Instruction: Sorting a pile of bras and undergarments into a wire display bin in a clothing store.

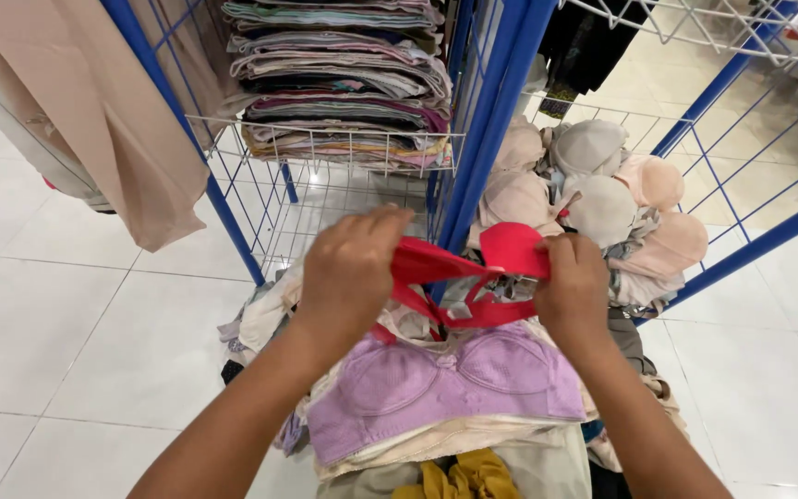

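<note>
Both of my hands hold a red bra [459, 273] up over a heap of garments. My left hand [351, 268] grips its left side, fingers curled over the fabric. My right hand [573, 286] pinches the red cup at its right side. The red straps hang between the two hands. Directly below lies a lilac bra [445, 383] spread flat on top of the heap, with beige cloth and a mustard-yellow garment [459, 479] under it.
A blue-framed white wire rack [487, 120] stands ahead. Its shelf carries a stack of folded garments [339, 79]. To the right a bin holds several beige and pink bras [602, 189]. A beige garment [94, 120] hangs at the left. The floor [57, 323] is white tile.
</note>
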